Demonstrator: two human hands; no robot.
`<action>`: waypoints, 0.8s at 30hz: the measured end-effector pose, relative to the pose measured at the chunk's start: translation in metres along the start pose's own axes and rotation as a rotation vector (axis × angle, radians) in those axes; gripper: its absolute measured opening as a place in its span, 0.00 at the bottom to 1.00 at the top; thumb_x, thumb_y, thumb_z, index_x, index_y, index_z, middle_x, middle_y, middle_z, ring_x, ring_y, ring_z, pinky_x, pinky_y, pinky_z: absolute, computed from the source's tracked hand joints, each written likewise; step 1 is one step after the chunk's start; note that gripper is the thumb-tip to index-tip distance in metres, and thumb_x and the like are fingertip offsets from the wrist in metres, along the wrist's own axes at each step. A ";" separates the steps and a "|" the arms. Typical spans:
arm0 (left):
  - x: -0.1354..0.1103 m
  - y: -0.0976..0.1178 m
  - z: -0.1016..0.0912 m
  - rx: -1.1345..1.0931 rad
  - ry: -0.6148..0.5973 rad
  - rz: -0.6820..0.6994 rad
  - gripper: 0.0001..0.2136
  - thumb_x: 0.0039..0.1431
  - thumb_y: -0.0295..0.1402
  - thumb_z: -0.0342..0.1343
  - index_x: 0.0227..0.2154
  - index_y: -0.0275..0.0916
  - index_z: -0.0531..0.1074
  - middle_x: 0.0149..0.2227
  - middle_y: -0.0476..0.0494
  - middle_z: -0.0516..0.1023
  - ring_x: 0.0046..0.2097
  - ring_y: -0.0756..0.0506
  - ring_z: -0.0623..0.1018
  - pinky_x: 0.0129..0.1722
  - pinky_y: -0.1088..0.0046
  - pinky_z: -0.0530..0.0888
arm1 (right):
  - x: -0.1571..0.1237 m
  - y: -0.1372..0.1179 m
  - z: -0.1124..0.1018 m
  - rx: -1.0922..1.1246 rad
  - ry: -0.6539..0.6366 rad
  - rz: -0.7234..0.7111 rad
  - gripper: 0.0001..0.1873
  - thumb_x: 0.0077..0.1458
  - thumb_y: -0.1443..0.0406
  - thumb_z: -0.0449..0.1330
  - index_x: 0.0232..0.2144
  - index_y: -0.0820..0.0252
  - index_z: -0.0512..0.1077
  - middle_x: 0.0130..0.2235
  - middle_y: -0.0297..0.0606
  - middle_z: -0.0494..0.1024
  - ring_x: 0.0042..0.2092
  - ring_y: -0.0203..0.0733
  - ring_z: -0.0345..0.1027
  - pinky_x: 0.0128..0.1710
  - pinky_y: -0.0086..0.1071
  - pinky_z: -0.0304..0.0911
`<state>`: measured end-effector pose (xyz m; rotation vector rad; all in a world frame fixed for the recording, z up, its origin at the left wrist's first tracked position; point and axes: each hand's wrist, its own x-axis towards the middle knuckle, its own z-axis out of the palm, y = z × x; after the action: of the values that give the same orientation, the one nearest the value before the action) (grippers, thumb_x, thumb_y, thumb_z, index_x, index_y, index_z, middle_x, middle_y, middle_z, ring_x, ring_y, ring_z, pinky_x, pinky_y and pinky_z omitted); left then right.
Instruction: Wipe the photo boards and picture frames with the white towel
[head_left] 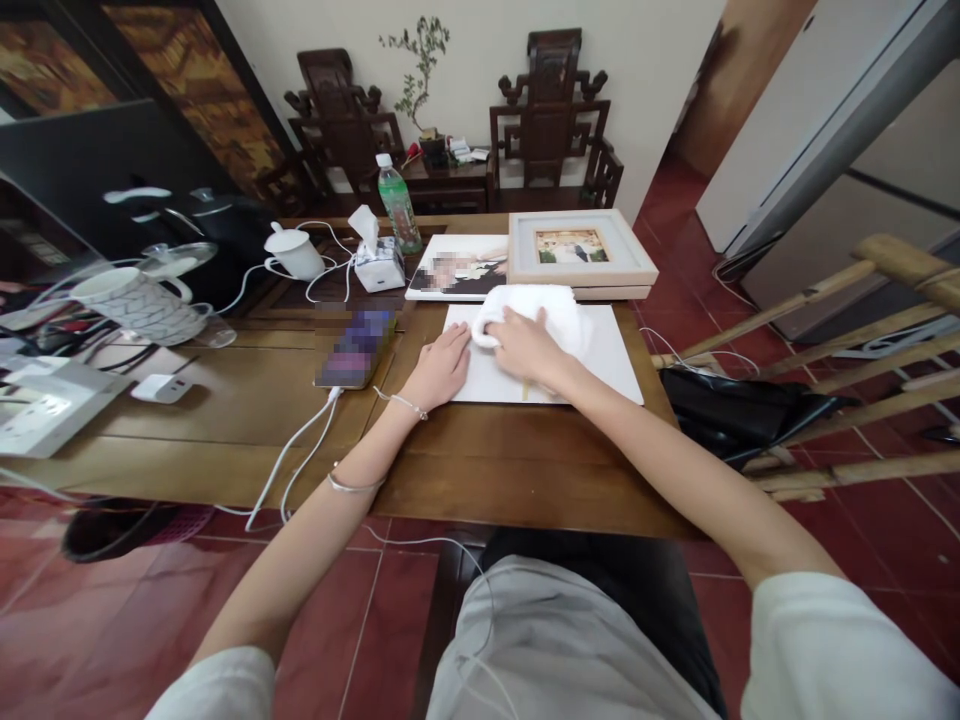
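A flat white board lies on the wooden table near its right end. My right hand grips a folded white cloth and presses it on the board, its fingers curled over the cloth's edge. At the board's left edge rests my left hand, laid flat with fingers stretched out and holding nothing. Behind the board are a photo panel, partly blurred, and a light wooden picture frame with a small photo in its middle.
Left of my hands lies a phone plugged into a white cable. Farther back stand a tissue box, a green-labelled bottle and a lidded white cup. A patterned mug and a power strip occupy the left.
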<state>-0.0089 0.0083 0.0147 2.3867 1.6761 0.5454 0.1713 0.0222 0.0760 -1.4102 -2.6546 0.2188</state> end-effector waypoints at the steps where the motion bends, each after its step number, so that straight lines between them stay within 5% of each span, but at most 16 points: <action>1: 0.000 0.000 0.000 0.002 -0.004 0.003 0.23 0.67 0.31 0.39 0.63 0.38 0.62 0.67 0.35 0.61 0.69 0.38 0.59 0.63 0.50 0.63 | -0.006 -0.005 0.003 -0.021 0.002 -0.021 0.26 0.54 0.75 0.47 0.52 0.63 0.72 0.60 0.55 0.69 0.65 0.65 0.52 0.57 0.76 0.42; 5: -0.001 0.003 -0.003 0.014 -0.025 -0.003 0.23 0.67 0.29 0.40 0.63 0.34 0.61 0.68 0.32 0.59 0.69 0.38 0.59 0.64 0.49 0.62 | -0.046 -0.030 0.007 -0.043 -0.092 -0.077 0.27 0.53 0.76 0.48 0.53 0.62 0.72 0.67 0.50 0.61 0.70 0.66 0.40 0.58 0.78 0.39; 13: -0.003 0.002 -0.004 0.015 -0.029 0.005 0.23 0.67 0.29 0.40 0.64 0.36 0.60 0.68 0.33 0.59 0.70 0.38 0.58 0.63 0.48 0.62 | -0.105 -0.051 -0.009 0.035 -0.171 -0.181 0.22 0.52 0.75 0.48 0.44 0.62 0.76 0.59 0.54 0.72 0.68 0.59 0.48 0.60 0.67 0.47; 19: -0.002 0.002 -0.003 0.021 -0.034 0.005 0.23 0.67 0.28 0.40 0.63 0.34 0.61 0.68 0.32 0.59 0.70 0.38 0.58 0.64 0.49 0.61 | -0.074 -0.031 -0.016 0.088 -0.140 -0.112 0.24 0.52 0.73 0.48 0.48 0.60 0.74 0.49 0.53 0.77 0.54 0.57 0.69 0.59 0.59 0.51; 24: -0.001 -0.001 -0.001 -0.002 -0.006 0.015 0.23 0.66 0.29 0.40 0.62 0.37 0.62 0.68 0.35 0.60 0.69 0.39 0.59 0.64 0.50 0.62 | -0.023 -0.007 -0.016 0.043 -0.064 -0.009 0.22 0.55 0.71 0.48 0.48 0.60 0.75 0.48 0.53 0.78 0.49 0.61 0.72 0.53 0.61 0.57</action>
<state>-0.0106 0.0077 0.0155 2.3991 1.6553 0.5419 0.1809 0.0001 0.0923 -1.4013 -2.6890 0.3239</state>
